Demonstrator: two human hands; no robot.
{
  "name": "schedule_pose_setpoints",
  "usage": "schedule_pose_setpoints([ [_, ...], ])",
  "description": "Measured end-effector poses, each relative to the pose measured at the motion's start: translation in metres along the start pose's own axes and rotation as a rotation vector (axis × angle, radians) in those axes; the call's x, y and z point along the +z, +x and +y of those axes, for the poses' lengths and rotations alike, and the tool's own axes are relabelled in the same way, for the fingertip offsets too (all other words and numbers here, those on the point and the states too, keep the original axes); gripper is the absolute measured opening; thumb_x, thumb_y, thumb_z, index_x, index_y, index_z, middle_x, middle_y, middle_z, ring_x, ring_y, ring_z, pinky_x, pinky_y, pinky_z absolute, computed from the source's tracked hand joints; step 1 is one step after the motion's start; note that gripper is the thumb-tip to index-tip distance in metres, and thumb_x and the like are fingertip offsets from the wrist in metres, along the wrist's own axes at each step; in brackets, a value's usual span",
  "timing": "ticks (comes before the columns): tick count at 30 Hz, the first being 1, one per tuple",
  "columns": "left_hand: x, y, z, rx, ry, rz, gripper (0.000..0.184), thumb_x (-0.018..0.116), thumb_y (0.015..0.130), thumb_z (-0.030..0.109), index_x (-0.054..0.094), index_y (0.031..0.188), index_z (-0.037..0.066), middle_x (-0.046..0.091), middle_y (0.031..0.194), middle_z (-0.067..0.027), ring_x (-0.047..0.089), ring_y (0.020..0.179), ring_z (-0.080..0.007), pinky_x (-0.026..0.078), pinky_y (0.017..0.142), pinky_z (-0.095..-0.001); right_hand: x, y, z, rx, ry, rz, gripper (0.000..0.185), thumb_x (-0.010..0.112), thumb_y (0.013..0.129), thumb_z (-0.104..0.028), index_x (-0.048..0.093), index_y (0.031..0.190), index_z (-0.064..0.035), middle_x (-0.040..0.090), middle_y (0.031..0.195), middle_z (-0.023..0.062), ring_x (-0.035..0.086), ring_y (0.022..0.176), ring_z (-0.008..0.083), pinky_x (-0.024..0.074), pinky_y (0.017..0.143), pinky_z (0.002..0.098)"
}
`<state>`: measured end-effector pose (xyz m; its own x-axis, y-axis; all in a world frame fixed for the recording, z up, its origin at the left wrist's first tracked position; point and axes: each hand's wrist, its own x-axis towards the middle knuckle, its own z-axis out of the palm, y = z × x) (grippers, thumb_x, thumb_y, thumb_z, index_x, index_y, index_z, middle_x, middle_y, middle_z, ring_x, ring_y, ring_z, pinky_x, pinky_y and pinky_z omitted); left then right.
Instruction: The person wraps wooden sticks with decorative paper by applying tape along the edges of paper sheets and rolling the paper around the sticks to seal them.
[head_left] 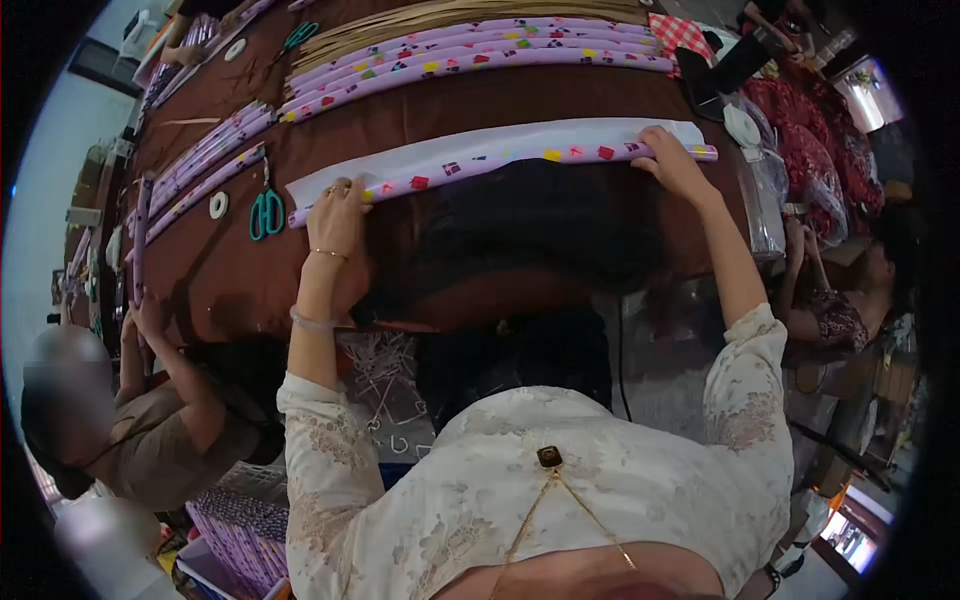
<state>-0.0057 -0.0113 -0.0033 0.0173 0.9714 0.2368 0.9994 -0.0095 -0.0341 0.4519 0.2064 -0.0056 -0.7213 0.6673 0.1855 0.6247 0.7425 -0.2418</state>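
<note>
A partly rolled sheet of lilac wrapping paper (pixel 480 168) with small coloured prints lies across the brown-covered table in front of me. Its white inner side shows as a flap along the far edge. My left hand (pixel 338 215) is closed on the roll near its left end, fingers curled over the top. Close to the other end, my right hand (pixel 675 165) grips the roll between thumb and fingers. Teal-handled scissors (pixel 267 215) and a white tape roll (pixel 218 205) lie just left of my left hand. Dark cloth (pixel 540 225) sits below the roll.
Finished-looking lilac rolls (pixel 470 62) lie at the back, with thin brown strips (pixel 450 25) behind them. More rolls (pixel 205 150) rest at left. A co-worker (pixel 150 430) holds a roll on the left; another person (pixel 840 290) is at right. A black stand (pixel 725 75) stands at back right.
</note>
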Motion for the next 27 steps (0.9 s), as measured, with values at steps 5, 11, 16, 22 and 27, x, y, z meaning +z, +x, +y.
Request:
schedule_pose_setpoints([
  [5, -0.002, 0.001, -0.012, -0.035, -0.144, 0.024, 0.034, 0.063, 0.074, 0.018, 0.050, 0.102, 0.005, 0.057, 0.094, -0.0123, 0.055, 0.085, -0.0304, 0.044, 0.074, -0.0378, -0.007, 0.000, -0.012, 0.087, -0.093, -0.011, 0.037, 0.063, 0.077, -0.026, 0.053, 0.105, -0.0035, 0.044, 0.103, 0.0121, 0.045, 0.099, 0.0318, 0.0393, 0.083, 0.0404],
  [11, 0.014, -0.006, -0.014, 0.037, -0.139, 0.087, 0.026, 0.059, 0.078, 0.014, 0.050, 0.101, 0.005, 0.054, 0.102, -0.0134, 0.050, 0.097, -0.0300, 0.041, 0.081, -0.0387, 0.001, -0.003, -0.006, 0.041, -0.096, 0.102, 0.038, 0.061, 0.078, -0.027, 0.049, 0.108, -0.0073, 0.045, 0.104, 0.0125, 0.046, 0.099, 0.0329, 0.0401, 0.082, 0.0415],
  [16, 0.013, -0.006, -0.013, -0.036, -0.090, 0.091, 0.026, 0.057, 0.080, 0.014, 0.053, 0.105, 0.007, 0.053, 0.101, -0.0144, 0.051, 0.094, -0.0311, 0.042, 0.080, -0.0382, -0.006, -0.001, -0.001, 0.129, 0.027, -0.062, 0.035, 0.058, 0.081, -0.030, 0.048, 0.103, -0.0059, 0.046, 0.105, 0.0139, 0.048, 0.097, 0.0344, 0.0399, 0.082, 0.0410],
  [22, 0.012, -0.002, -0.014, -0.002, -0.106, 0.136, 0.028, 0.056, 0.080, 0.016, 0.053, 0.106, 0.007, 0.054, 0.097, -0.0161, 0.052, 0.088, -0.0327, 0.042, 0.077, -0.0394, -0.004, 0.002, 0.002, 0.070, 0.080, -0.029, 0.032, 0.055, 0.083, -0.031, 0.051, 0.100, -0.0037, 0.048, 0.102, 0.0122, 0.048, 0.096, 0.0328, 0.0396, 0.081, 0.0403],
  [27, 0.011, -0.001, -0.021, -0.107, -0.248, 0.054, 0.024, 0.055, 0.081, 0.015, 0.053, 0.104, 0.006, 0.057, 0.096, -0.0153, 0.052, 0.090, -0.0331, 0.041, 0.078, -0.0390, -0.004, 0.001, 0.004, 0.043, 0.112, 0.027, 0.026, 0.053, 0.085, -0.025, 0.053, 0.098, -0.0028, 0.051, 0.099, 0.0139, 0.050, 0.094, 0.0319, 0.0407, 0.081, 0.0383],
])
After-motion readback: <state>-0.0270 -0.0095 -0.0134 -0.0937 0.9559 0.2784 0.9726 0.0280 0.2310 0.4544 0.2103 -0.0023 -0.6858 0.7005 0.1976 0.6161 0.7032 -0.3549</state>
